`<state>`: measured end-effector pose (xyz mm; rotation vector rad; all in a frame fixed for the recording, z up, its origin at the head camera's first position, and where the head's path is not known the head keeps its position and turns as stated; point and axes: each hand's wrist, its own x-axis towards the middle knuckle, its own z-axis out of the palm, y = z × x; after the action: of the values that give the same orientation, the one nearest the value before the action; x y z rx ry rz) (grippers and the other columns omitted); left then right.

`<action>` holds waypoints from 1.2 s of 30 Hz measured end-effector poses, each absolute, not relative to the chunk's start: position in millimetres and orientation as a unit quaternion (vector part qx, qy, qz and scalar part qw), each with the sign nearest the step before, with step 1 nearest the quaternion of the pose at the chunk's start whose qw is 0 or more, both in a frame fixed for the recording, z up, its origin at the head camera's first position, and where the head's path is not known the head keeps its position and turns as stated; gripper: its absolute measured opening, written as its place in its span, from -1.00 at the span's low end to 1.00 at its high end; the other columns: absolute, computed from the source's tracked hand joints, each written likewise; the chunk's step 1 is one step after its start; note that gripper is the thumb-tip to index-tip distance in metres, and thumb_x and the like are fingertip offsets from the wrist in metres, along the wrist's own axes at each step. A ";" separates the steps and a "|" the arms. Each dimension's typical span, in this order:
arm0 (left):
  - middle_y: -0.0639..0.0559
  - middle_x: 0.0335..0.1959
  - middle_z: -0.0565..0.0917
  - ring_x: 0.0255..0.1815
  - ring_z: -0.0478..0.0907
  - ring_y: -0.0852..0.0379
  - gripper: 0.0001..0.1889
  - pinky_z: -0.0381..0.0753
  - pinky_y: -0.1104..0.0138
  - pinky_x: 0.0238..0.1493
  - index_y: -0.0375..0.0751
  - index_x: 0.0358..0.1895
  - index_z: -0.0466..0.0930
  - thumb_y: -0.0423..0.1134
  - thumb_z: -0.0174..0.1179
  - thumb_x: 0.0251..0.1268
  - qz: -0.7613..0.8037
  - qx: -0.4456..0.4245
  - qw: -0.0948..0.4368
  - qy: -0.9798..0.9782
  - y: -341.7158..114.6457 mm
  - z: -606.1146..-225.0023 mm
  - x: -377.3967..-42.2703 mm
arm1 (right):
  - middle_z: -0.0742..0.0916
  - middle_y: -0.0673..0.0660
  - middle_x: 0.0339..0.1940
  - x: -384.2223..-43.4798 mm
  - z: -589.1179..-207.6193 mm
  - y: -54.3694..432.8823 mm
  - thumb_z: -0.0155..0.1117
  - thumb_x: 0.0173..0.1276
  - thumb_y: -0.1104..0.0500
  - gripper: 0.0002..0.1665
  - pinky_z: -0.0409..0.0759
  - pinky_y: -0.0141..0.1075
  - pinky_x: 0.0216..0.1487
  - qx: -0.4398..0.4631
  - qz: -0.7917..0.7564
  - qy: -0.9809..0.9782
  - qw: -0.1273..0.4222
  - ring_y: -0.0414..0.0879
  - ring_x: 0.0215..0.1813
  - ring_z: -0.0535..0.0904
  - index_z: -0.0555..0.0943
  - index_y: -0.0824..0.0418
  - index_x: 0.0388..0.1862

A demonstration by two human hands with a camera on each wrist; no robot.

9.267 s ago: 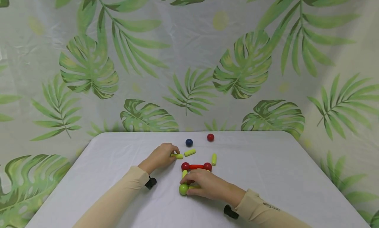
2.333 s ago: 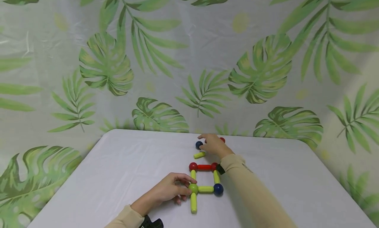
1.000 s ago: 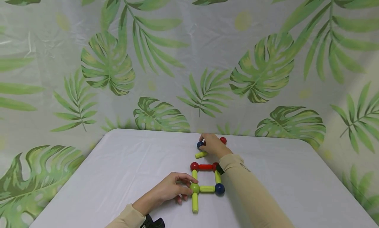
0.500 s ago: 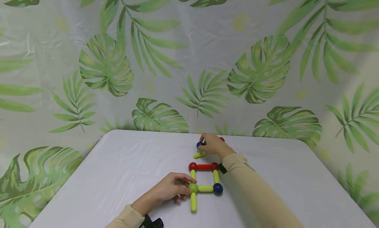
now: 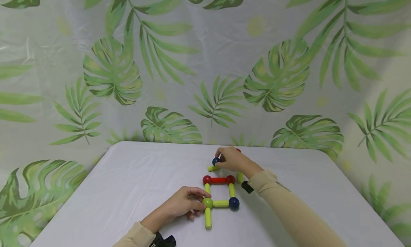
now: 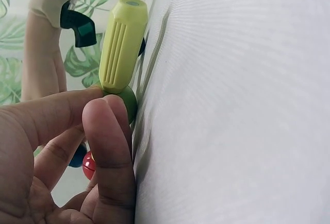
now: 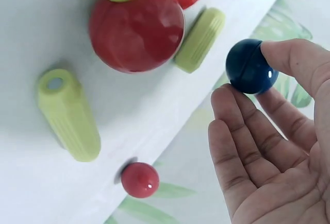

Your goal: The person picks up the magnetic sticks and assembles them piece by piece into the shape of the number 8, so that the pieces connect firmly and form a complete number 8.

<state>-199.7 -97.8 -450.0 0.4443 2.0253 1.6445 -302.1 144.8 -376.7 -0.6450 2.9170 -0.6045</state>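
Observation:
My left hand (image 5: 184,205) holds the green ball (image 5: 208,203) between thumb and fingers at the near left corner of a square of sticks and balls. A yellow-green stick (image 6: 122,46) points from that ball toward me. The square also has a red stick (image 5: 219,180) between two red balls (image 5: 207,179), yellow-green sticks (image 5: 221,203) on its other sides and a dark blue ball (image 5: 234,203) at the near right. Behind it, my right hand (image 5: 233,159) pinches another blue ball (image 7: 251,67) between thumb and fingers, above the table.
Two loose yellow-green sticks lie on the white table (image 5: 144,183): one stick (image 7: 200,39) behind the square, another stick (image 7: 70,116) at its right. A loose red ball (image 7: 140,180) sits near the far edge, partly hidden by the right hand in the head view.
Since the first frame, a blue corner ball and the near stick have joined the shape, and the left hand has moved to the green ball. Lately the right hand has brought its blue ball slightly nearer.

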 end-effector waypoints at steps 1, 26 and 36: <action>-0.02 -0.08 0.62 -0.50 0.62 0.22 -0.64 0.55 0.44 -0.58 -0.17 0.20 0.76 -0.34 0.42 0.36 0.602 0.163 0.245 0.742 -97.7 -449.9 -199.7 | 0.79 0.10 -0.23 -299.2 -376.0 145.7 0.50 0.47 0.13 -0.70 0.74 -0.29 -0.07 -0.212 -0.198 0.956 0.047 -0.15 -0.26 0.62 0.69 0.24 0.07; -0.02 -0.07 0.61 -0.49 0.62 0.23 -0.62 0.56 0.43 -0.56 -0.18 0.22 0.76 -0.33 0.43 0.36 0.604 0.165 0.249 0.739 -97.7 -450.7 -201.2 | 0.78 -0.07 -0.28 -222.3 -380.2 165.6 0.54 0.43 0.11 -0.72 0.69 -0.39 -0.13 -0.283 -0.280 0.914 0.077 -0.24 -0.25 0.65 0.67 0.17 -0.01; -0.03 -0.08 0.62 -0.48 0.63 0.22 -0.63 0.57 0.44 -0.55 -0.16 0.20 0.76 -0.34 0.42 0.35 0.603 0.166 0.248 0.740 -98.3 -449.9 -199.9 | 0.78 -0.07 -0.24 -200.4 -380.5 166.7 0.53 0.43 0.11 -0.71 0.77 -0.20 -0.03 -0.296 -0.283 0.907 0.100 -0.28 -0.22 0.66 0.68 0.18 0.01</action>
<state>-199.9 -98.3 -449.9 0.4518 2.0164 1.6430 -200.4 166.7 -380.5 -0.8745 2.6799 -0.8371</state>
